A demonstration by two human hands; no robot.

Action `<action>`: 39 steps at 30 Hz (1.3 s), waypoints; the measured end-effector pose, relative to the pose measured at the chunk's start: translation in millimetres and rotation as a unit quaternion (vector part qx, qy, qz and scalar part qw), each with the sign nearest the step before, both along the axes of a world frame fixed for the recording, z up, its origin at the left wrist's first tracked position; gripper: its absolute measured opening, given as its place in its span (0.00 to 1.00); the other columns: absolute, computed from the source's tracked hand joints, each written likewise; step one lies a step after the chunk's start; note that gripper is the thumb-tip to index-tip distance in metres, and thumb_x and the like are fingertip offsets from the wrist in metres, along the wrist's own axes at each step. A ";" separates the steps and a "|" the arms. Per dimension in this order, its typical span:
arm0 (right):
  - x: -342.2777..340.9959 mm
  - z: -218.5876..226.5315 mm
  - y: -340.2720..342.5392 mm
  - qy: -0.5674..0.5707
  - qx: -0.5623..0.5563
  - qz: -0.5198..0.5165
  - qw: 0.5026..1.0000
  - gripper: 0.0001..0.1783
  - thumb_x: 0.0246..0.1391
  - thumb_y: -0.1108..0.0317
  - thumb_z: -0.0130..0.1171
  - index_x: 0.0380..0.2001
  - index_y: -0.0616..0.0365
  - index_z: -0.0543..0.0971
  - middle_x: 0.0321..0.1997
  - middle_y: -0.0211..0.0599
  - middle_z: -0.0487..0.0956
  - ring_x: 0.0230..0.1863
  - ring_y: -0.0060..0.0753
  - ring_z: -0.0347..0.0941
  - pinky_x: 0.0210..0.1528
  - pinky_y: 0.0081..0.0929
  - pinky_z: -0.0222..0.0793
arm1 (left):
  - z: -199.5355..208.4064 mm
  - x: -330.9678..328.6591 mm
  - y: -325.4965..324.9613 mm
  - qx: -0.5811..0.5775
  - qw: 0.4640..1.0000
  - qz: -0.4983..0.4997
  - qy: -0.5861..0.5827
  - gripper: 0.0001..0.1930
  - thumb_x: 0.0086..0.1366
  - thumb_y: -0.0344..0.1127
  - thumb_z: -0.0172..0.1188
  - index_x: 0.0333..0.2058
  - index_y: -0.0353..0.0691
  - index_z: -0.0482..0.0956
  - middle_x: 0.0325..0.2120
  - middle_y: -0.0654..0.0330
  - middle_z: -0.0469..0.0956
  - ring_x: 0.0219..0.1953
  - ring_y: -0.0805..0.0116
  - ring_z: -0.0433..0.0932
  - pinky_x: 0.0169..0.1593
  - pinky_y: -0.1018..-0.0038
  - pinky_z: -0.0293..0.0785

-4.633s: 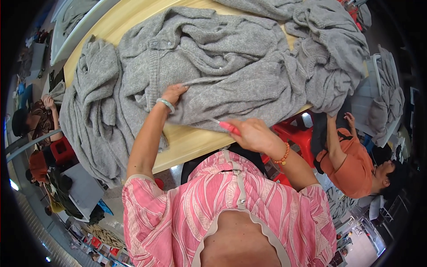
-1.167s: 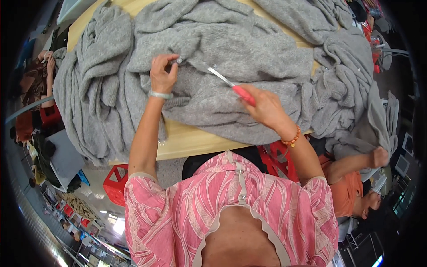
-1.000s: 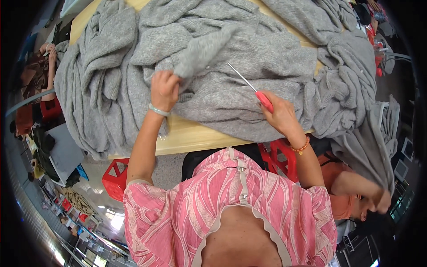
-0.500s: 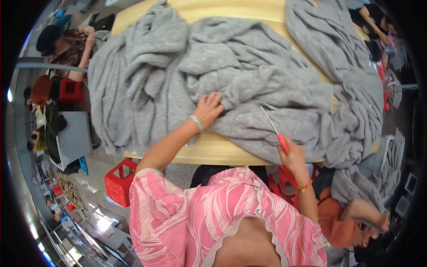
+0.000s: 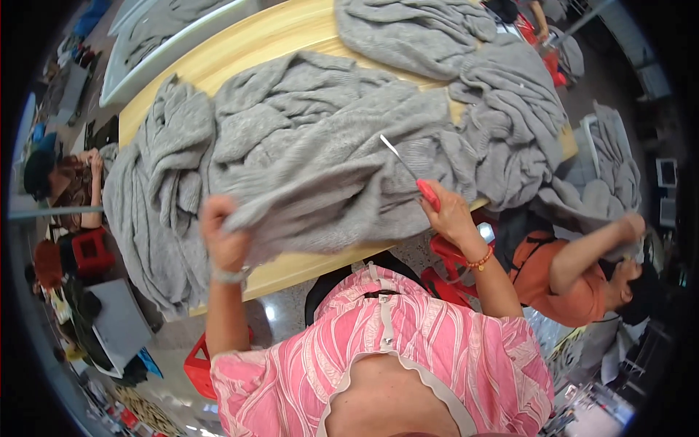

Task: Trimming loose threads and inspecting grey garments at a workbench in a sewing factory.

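A grey knitted garment [image 5: 320, 193] lies spread and rumpled across the middle of the wooden table [image 5: 306, 271]. My left hand [image 5: 224, 237], blurred by motion, is closed on the garment's near left edge and pulls a fold of it up taut. In my right hand [image 5: 455, 217] is a tool with a red handle [image 5: 428, 194] and a long thin metal shaft. Its bright tip points away to the far left, over the knit. I cannot make out the tip's exact shape.
More grey knits lie bunched at the left [image 5: 164, 160], the far side [image 5: 408, 36] and the right [image 5: 510, 124] of the table. A pale bin [image 5: 175, 54] of knits stands beyond the far left edge. A person in orange [image 5: 561, 280] sits close on the right. Red stools [image 5: 200, 368] stand nearby.
My left hand has gone from resting on the knit to gripping its edge, moving left and nearer. My right hand has shifted left and farther away with the tool. The view has turned.
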State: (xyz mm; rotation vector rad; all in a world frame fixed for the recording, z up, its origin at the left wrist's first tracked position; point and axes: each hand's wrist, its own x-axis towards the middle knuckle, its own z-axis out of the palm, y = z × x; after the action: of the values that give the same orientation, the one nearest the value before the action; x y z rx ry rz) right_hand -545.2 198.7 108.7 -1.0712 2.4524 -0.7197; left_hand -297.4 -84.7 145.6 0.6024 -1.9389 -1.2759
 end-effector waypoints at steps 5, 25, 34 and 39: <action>-15.9 -0.4 16.1 0.008 -0.039 -0.016 0.999 0.19 0.51 0.63 0.56 0.47 0.53 0.71 0.32 0.53 0.76 0.36 0.56 0.73 0.36 0.40 0.68 | 41.4 102.6 -60.6 0.033 0.989 0.106 0.098 0.14 0.50 0.38 0.59 0.33 0.39 0.68 0.30 0.63 0.68 0.31 0.71 0.68 0.37 0.76 0.67; -32.7 -33.3 -140.9 -0.005 -0.029 0.095 0.995 0.18 0.51 0.63 0.55 0.46 0.52 0.70 0.39 0.45 0.75 0.41 0.51 0.72 0.41 0.40 0.68 | 173.9 173.7 -353.8 -0.319 0.764 0.491 -0.272 0.29 0.56 0.48 0.61 0.51 0.36 0.69 0.42 0.54 0.75 0.37 0.64 0.76 0.43 0.71 0.73; -48.8 -134.9 -235.5 0.012 0.088 0.010 0.996 0.31 0.48 0.65 0.55 0.57 0.48 0.62 0.64 0.48 0.56 0.53 0.55 0.66 0.52 0.41 0.66 | -155.4 -85.1 -152.8 -0.232 0.792 -0.029 -0.564 0.47 0.43 0.41 0.67 0.62 0.52 0.52 0.56 0.49 0.58 0.59 0.51 0.56 0.55 0.50 0.58; -93.8 -177.2 -139.6 0.104 0.102 -0.010 0.989 0.29 0.48 0.68 0.52 0.57 0.48 0.63 0.64 0.45 0.57 0.51 0.55 0.68 0.50 0.44 0.67 | -185.2 -123.1 -32.3 -0.124 0.910 -0.136 -0.370 0.43 0.44 0.30 0.63 0.61 0.49 0.54 0.52 0.46 0.61 0.52 0.46 0.62 0.53 0.58 0.63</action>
State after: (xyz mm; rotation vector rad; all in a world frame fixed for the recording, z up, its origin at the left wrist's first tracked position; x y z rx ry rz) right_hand -639.0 59.1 -68.5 -1.0904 2.6465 -0.3681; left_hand -420.6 -116.9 -39.6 0.7765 -2.8463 -0.9981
